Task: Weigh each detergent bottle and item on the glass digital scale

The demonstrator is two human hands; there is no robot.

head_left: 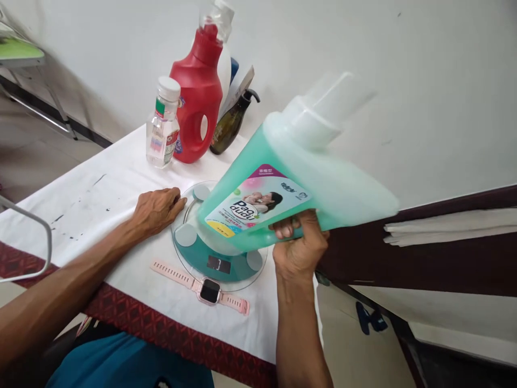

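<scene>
My right hand (301, 237) is wrapped round the handle of a large green laundry detergent bottle (242, 178). The bottle tilts to the right, its white cap blurred at the top. Its base is over the round glass scale (189, 258); whether they touch I cannot tell. On the white cloth, at the scale's left edge, rests my left hand (157, 211), palm down and loosely bent, thumb a little apart, with nothing visible in it. A pink smartwatch (210, 291) lies stretched out in front of the scale.
Behind the scale stand a red detergent bottle (197, 81), a small clear bottle (162, 126) with a white lid and a dark pump bottle (230, 126). A wall rises behind the table. Dark slippers (370, 318) lie on the floor at right.
</scene>
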